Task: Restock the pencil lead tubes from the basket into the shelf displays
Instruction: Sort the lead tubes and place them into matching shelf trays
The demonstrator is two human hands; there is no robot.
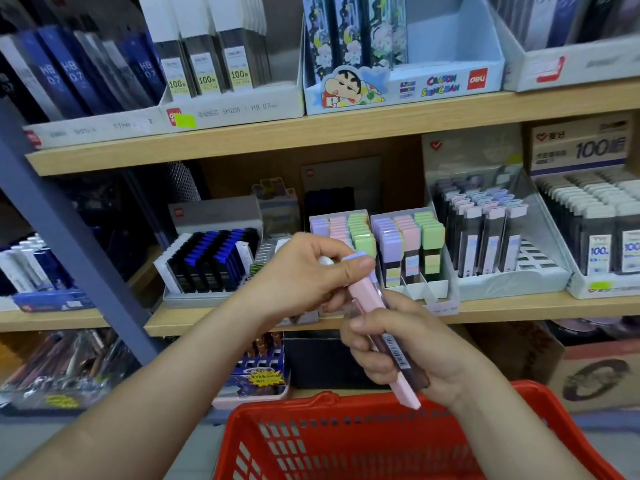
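My right hand (408,351) grips a small bundle of pencil lead tubes (384,327), pink-capped and clear-bodied, tilted with their tops up and to the left. My left hand (308,275) pinches the top of that bundle, thumb on a purple cap. Both hands hover above the red basket (332,441), in front of the middle shelf. Just behind them stand two display trays of pastel-capped lead tubes (408,244), purple, pink and green in rows. What lies inside the basket is hidden from view.
A tray of black and blue lead tubes (211,261) stands left of the pastel trays, grey-capped tube displays (485,230) to the right. The upper shelf (311,133) carries more lead boxes. A blue-grey upright post (69,237) slants down the left side.
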